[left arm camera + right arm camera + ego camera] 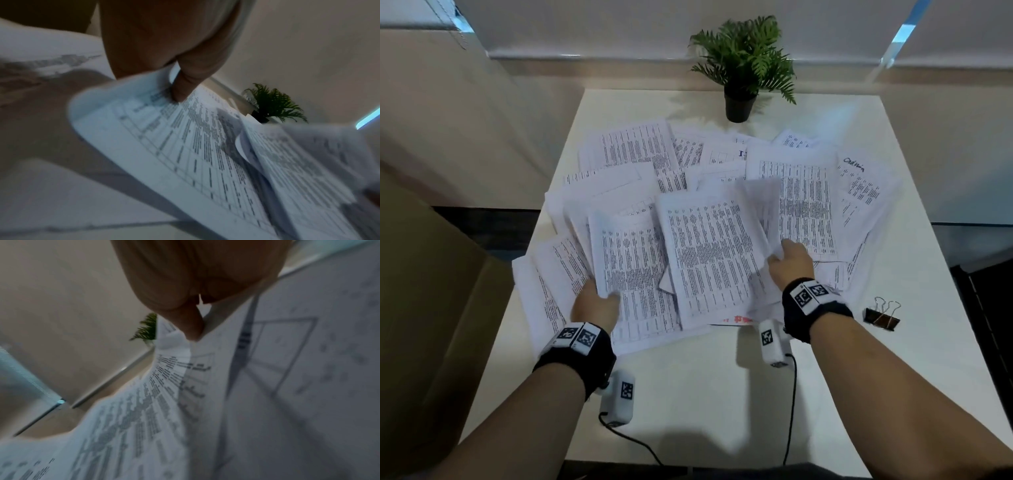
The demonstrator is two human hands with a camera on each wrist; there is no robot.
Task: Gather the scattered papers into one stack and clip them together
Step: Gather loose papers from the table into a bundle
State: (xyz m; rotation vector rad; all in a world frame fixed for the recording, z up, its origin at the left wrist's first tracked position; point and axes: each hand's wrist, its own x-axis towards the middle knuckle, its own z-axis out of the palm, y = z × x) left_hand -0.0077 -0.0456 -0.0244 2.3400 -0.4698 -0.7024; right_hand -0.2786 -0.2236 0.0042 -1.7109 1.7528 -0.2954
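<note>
Fingers: left hand (595, 303) and right hand (792, 262) each pinch printed papers (709, 253).
Clip (882, 314): near table's (705, 394) right edge.

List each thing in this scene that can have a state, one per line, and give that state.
Papers: scattered and overlapping on the table, not yet one stack.
Left hand: grips some sheets, thumb on top.
Right hand: pinches the edge of some sheets.
Clip: lying on the table right of the papers, holding nothing.
Plant: upright in its pot at the far edge.
</note>
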